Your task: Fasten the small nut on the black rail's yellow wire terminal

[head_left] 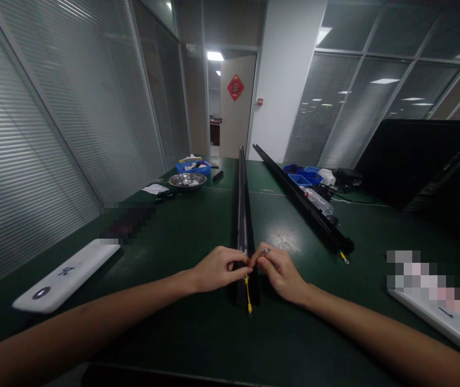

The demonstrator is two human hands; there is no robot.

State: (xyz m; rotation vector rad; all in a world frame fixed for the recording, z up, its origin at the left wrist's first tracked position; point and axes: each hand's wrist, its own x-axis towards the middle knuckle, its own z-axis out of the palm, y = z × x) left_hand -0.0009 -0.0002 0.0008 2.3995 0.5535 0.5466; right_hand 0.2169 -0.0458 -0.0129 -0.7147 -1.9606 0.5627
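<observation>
A long black rail [243, 204] lies lengthwise on the dark green table [181, 236], running away from me. A yellow wire [248, 294] hangs out of its near end. My left hand [217, 269] and my right hand [280, 271] meet over the rail's near end, fingertips pinched together where the wire enters. The small part between the fingertips is too tiny to name. A ring shows on my right hand.
A second black rail [302, 201] lies to the right with a yellow-tipped wire [343, 258]. Blue bins [304, 176], a plastic bottle [317, 201], a metal bowl [187, 181] and white flat panels [66, 275] sit around. A large black panel [423, 161] stands at right.
</observation>
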